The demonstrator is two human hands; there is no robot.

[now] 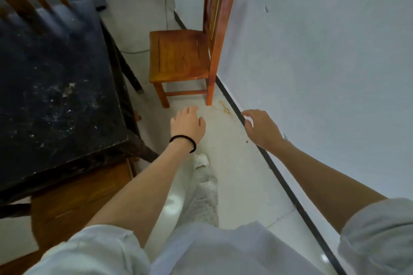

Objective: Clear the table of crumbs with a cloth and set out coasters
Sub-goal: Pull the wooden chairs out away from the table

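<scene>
Crumbs (pixel 67 91), seemingly, dot table (pixel 55 69) beside left hand (pixel 187 123).

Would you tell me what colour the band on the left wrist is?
Black: a thin band around the wrist just behind the left hand, seen in the head view.

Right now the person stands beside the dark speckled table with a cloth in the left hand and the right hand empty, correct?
Not quite: the head view shows the left hand empty too, like the right hand. The dark speckled table is beside them.
</scene>
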